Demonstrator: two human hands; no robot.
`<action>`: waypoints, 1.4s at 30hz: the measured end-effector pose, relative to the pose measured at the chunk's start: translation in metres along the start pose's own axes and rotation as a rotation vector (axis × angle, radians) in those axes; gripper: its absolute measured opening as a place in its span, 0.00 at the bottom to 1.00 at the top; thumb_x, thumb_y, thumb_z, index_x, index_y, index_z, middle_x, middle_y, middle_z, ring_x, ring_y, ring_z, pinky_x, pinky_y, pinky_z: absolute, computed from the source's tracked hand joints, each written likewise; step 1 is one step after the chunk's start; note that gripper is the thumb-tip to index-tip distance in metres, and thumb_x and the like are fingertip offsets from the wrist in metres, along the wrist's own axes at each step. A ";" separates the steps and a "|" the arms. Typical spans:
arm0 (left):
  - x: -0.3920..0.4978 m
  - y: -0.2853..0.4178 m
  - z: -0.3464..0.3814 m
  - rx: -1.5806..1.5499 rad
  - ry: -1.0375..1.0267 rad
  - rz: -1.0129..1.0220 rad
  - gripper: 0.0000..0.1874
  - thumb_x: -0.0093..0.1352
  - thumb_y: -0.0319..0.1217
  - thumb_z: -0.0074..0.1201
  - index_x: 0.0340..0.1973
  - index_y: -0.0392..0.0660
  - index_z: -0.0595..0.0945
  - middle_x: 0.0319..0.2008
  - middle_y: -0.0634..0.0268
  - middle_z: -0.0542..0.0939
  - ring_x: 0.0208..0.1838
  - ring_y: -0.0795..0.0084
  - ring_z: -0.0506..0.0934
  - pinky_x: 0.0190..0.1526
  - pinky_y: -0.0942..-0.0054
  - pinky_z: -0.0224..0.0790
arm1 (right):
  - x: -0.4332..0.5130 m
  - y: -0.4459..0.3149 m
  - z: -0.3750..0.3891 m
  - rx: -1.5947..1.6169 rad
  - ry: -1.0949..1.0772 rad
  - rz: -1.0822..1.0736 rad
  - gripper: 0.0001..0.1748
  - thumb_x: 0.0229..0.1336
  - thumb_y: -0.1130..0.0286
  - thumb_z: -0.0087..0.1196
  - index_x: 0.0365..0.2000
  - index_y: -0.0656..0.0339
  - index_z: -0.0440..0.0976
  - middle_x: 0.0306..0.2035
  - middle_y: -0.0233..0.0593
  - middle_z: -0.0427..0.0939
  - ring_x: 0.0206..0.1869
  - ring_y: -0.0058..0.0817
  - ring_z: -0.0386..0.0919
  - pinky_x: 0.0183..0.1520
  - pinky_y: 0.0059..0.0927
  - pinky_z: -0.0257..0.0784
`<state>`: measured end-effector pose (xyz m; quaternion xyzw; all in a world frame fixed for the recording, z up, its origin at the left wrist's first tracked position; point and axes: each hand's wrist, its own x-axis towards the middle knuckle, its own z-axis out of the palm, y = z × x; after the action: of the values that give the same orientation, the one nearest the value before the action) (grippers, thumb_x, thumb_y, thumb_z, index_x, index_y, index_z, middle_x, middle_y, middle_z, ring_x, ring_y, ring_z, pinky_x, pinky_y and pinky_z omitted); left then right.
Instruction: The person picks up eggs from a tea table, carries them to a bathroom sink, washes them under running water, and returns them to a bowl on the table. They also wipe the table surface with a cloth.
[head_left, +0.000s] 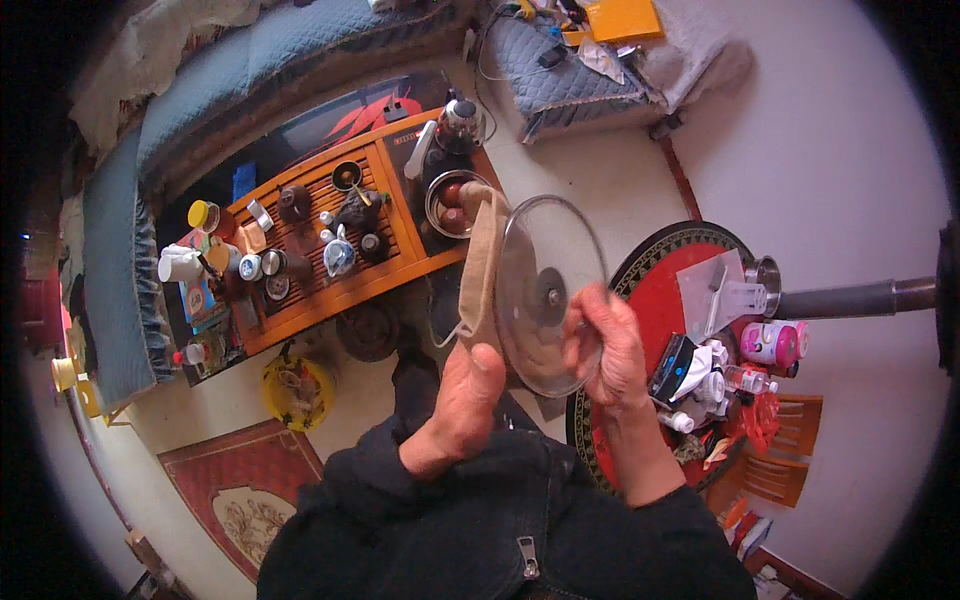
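My left hand (469, 401) holds the lower end of a tan cloth piece (480, 281), long and narrow from this angle. What is inside or behind the cloth is hidden. A pale cord loop hangs beside its lower end. In my right hand (611, 345) is a round clear glass lid (532, 225), tilted steeply on edge. My fingers are bent at its right side, close to the dark-ringed knob (553, 298); their exact hold is partly blurred. The lid's left rim is right beside the cloth. Beyond the cloth, a metal bowl (435, 225) contains reddish round items (453, 221).
A wooden tea tray (412, 255) bears a teapot (339, 255), jars and a glass kettle (459, 124). To the right, a round red table (652, 292) carries bottles, tissues and a long-handled pan (766, 285). A yellow bin (298, 394) stands on the floor near a rug (240, 480).
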<state>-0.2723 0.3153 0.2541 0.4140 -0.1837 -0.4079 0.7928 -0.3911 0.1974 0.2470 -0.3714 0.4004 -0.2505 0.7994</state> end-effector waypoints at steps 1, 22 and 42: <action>0.005 0.004 -0.001 -0.035 -0.047 -0.063 0.39 0.77 0.56 0.34 0.70 0.36 0.59 0.65 0.56 0.68 0.66 0.63 0.68 0.68 0.63 0.57 | 0.002 0.004 -0.003 0.085 -0.069 0.078 0.14 0.67 0.59 0.53 0.40 0.61 0.72 0.28 0.35 0.76 0.18 0.23 0.74 0.16 0.21 0.66; 0.000 -0.023 -0.067 0.056 -0.098 -0.734 0.29 0.77 0.50 0.39 0.60 0.37 0.71 0.46 0.55 0.81 0.38 0.65 0.81 0.39 0.66 0.79 | 0.023 0.038 -0.051 -0.314 0.166 -0.122 0.14 0.69 0.60 0.51 0.35 0.61 0.70 0.22 0.35 0.75 0.14 0.20 0.69 0.17 0.19 0.61; 0.019 -0.085 -0.146 -0.335 0.301 -0.966 0.22 0.77 0.47 0.43 0.53 0.41 0.75 0.42 0.59 0.83 0.36 0.66 0.82 0.32 0.71 0.77 | 0.069 0.122 -0.008 -0.093 -0.269 -0.020 0.18 0.64 0.67 0.55 0.51 0.65 0.68 0.43 0.38 0.77 0.40 0.25 0.79 0.41 0.30 0.79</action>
<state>-0.2111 0.3466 0.0990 0.3732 0.2115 -0.6863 0.5874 -0.3468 0.2185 0.1156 -0.4420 0.2972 -0.1876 0.8253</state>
